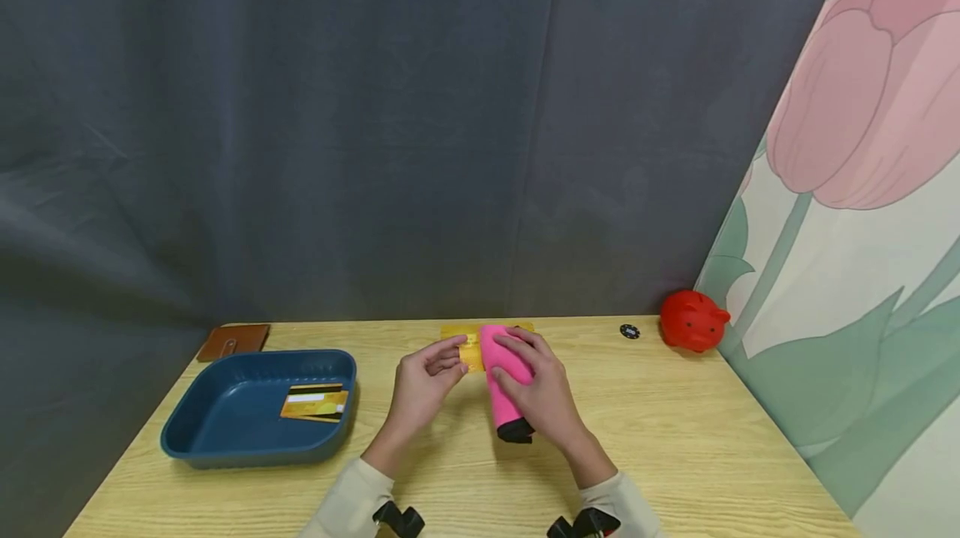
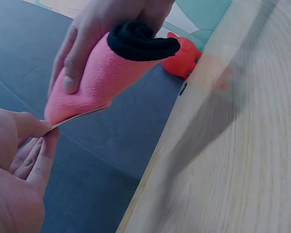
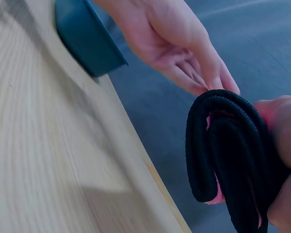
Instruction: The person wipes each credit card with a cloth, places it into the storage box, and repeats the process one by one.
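In the head view my left hand (image 1: 420, 392) pinches a gold card (image 1: 471, 353) by its left edge, between thumb and fingers. My right hand (image 1: 546, 392) grips a folded pink cloth (image 1: 497, 355) with a black end, held above the table. The card's right part is hidden by the cloth. From the left wrist the card (image 2: 85, 114) shows as a thin edge lying against the cloth (image 2: 99, 80). The right wrist view shows the cloth's black layered end (image 3: 223, 141), with the left hand (image 3: 174, 43) beyond it.
A blue tray (image 1: 247, 460) stands at the left with gold cards (image 1: 313, 406) inside. Behind it lies a brown wallet (image 1: 234, 342). A yellow strip (image 1: 453, 329) shows at the table's back edge. At the back right are a black chip (image 1: 630, 331) and a red piggy bank (image 1: 692, 321).
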